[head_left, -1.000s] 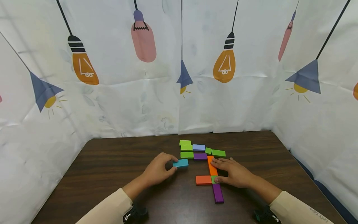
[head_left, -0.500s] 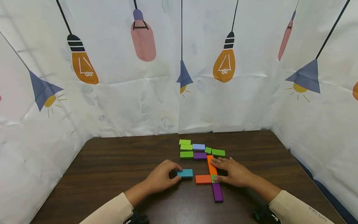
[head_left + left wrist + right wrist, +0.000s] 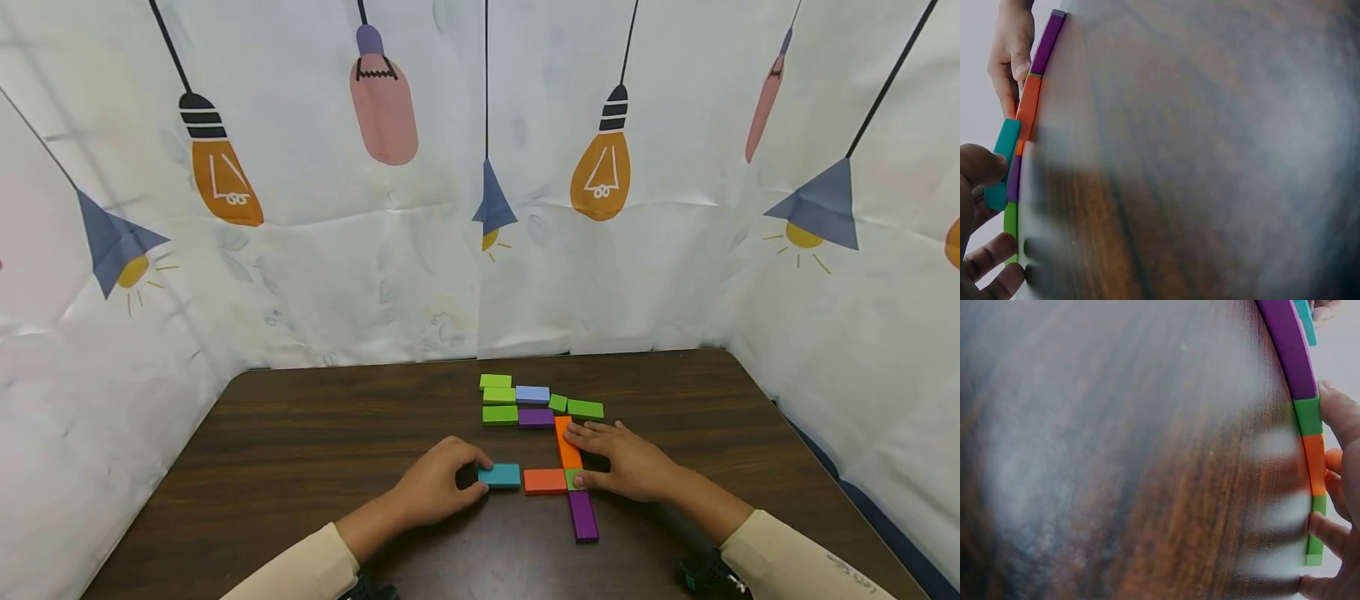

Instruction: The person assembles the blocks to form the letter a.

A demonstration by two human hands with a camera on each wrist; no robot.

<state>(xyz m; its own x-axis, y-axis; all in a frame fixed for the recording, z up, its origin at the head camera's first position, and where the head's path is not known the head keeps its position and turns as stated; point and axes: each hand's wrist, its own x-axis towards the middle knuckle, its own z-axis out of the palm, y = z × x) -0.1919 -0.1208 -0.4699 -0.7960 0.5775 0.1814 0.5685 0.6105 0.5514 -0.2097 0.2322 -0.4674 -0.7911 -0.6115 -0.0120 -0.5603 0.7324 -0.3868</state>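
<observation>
My left hand [image 3: 442, 482] pinches the near end of a teal block [image 3: 500, 477] between thumb and fingers. The teal block lies in line with a red-orange block [image 3: 545, 482], a narrow gap between them in the head view. My right hand [image 3: 633, 468] rests with extended fingers on a long orange block [image 3: 567, 448], its thumb on a small green block [image 3: 572, 480]. From that small green block a purple block [image 3: 583, 517] runs toward me. In the left wrist view, the teal block [image 3: 1008, 140] overlaps the row of other blocks.
Farther back on the dark wooden table [image 3: 337, 417] lie several green blocks [image 3: 500, 415], a light blue block [image 3: 532, 395] and another purple block [image 3: 536, 418]. A white curtain [image 3: 420, 283] printed with lamps hangs behind the table.
My left hand has brought the teal block nearer to me and slightly right, from beside the back rows to beside the red-orange block. The right hand has stayed in place.
</observation>
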